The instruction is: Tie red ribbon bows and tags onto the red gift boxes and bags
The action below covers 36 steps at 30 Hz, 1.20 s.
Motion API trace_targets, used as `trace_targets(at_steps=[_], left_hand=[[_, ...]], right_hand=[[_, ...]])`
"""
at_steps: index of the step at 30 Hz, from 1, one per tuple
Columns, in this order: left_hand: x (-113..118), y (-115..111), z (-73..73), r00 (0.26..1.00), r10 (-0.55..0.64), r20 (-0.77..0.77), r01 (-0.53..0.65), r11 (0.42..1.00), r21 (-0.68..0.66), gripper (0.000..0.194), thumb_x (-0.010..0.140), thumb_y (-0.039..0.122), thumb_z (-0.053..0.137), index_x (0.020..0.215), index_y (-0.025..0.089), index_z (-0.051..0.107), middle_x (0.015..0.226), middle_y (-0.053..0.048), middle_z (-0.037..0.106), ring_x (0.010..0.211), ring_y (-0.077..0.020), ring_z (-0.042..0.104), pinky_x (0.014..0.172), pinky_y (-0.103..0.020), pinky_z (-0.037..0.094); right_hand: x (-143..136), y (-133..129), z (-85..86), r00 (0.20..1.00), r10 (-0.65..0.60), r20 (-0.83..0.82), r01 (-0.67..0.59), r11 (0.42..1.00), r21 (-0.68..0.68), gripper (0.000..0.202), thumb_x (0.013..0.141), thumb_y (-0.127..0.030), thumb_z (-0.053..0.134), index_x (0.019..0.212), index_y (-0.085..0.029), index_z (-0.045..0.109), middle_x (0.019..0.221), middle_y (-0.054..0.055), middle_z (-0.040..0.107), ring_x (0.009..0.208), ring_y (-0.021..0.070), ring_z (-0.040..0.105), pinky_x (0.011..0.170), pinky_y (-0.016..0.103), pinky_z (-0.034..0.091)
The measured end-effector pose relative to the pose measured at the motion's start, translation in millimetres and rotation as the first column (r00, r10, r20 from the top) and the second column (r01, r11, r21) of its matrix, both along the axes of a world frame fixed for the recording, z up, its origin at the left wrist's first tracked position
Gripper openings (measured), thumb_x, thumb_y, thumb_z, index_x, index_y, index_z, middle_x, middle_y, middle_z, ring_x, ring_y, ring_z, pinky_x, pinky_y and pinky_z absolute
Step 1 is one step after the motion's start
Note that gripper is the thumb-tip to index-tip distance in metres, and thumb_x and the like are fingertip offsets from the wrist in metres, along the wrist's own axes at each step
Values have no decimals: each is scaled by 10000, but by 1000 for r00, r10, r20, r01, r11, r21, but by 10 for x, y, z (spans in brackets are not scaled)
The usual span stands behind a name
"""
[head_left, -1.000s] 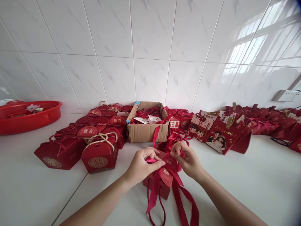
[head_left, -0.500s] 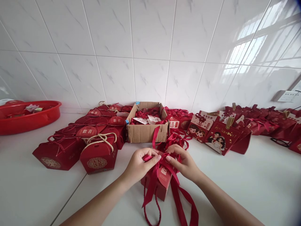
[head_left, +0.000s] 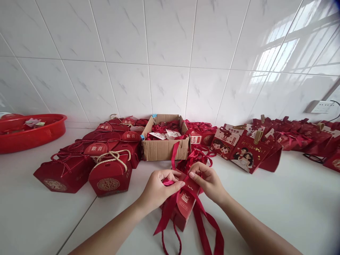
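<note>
In the middle of the table, a small red gift box (head_left: 184, 203) with gold lettering lies under both hands. My left hand (head_left: 162, 187) is closed on a red satin ribbon (head_left: 168, 209), its thumb and fingers pinched above the box top. My right hand (head_left: 207, 180) pinches another part of the ribbon between thumb and forefinger, close to the left fingertips. Loose ribbon tails hang over the box and trail across the table toward me. A dark red cord (head_left: 177, 239) loops out from the near end of the box.
Behind stands a cardboard box (head_left: 166, 150) holding ribbons and cards. Several red gift boxes (head_left: 110, 177) with cords crowd the left, near a red basin (head_left: 32, 136). Couple-printed boxes (head_left: 247, 154) stand on the right. A tiled wall (head_left: 170, 88) closes the back.
My fingers have shifted slightly apart, the right hand moving a little right with the ribbon. More of the box top shows, and the left ribbon tail has swung left.
</note>
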State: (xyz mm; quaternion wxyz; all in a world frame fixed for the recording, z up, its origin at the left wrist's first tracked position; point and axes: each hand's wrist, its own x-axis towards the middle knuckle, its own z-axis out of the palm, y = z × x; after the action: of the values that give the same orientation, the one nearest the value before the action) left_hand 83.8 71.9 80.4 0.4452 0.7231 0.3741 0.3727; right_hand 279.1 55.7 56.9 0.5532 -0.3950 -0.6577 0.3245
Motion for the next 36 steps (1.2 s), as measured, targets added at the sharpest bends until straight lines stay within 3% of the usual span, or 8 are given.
trace_targets(at_steps=[9,14,20,23,28,31,34,36], left_hand=[[-3,10,16,999,-6,-40,7,1000,27,370,736,268,677,505,209,395,827,-55,716,1028,-260,657,847,-340,473],[-9,2,3,998,-4,-69,6,999,37,410,745,283,678,497,216,357,719,-42,678,1049,-270,646,855,-344,455],[-17,24,2,993,-29,112,43,991,-125,394,766,320,692,532,201,398,795,-44,680,1046,-247,631,853,-303,445],[-30,39,44,981,-28,192,69,975,-211,339,789,370,672,559,182,510,746,-45,663,1009,-241,626,830,-288,440],[-43,56,75,962,-27,272,105,956,-274,323,825,453,615,709,153,646,812,-43,663,798,-182,621,727,-268,446],[-45,74,52,949,18,316,78,954,-289,366,840,485,586,667,162,579,760,-12,631,605,-116,527,603,-243,398],[-33,82,19,938,56,341,46,958,-284,427,855,493,559,597,159,494,891,-21,646,600,-99,496,581,-238,375],[-17,76,-1,933,69,354,35,959,-281,445,867,503,536,589,160,485,916,-26,645,629,-106,502,603,-239,381]], right_hand=[[44,20,33,1000,-15,-3,15,1000,22,250,845,-394,650,709,-191,600,741,29,613,700,158,570,674,302,480],[67,23,26,1000,-14,-25,14,1000,-3,253,826,-401,673,703,-192,599,744,24,601,709,161,553,691,306,462],[48,-6,4,992,75,-106,-88,988,-124,330,846,-491,624,741,-189,542,735,4,537,629,122,477,575,256,416],[22,-22,-8,982,108,-152,-138,970,-200,340,861,-511,596,776,-192,518,728,-10,504,592,102,439,523,230,379],[19,-39,-34,970,158,-185,-199,951,-235,316,889,-514,556,848,-200,567,869,25,580,800,150,551,736,277,467],[89,-23,-56,895,379,-236,-433,866,-250,371,868,-472,604,1163,-250,573,1227,66,570,1128,224,537,981,375,419],[206,29,-87,735,592,-331,-676,673,-298,707,786,-357,712,1416,-324,394,1495,54,388,1336,264,404,1098,434,318],[287,68,-113,675,665,-319,-737,581,-345,931,712,-306,773,1490,-343,262,1531,62,342,1348,282,398,1104,452,311]])
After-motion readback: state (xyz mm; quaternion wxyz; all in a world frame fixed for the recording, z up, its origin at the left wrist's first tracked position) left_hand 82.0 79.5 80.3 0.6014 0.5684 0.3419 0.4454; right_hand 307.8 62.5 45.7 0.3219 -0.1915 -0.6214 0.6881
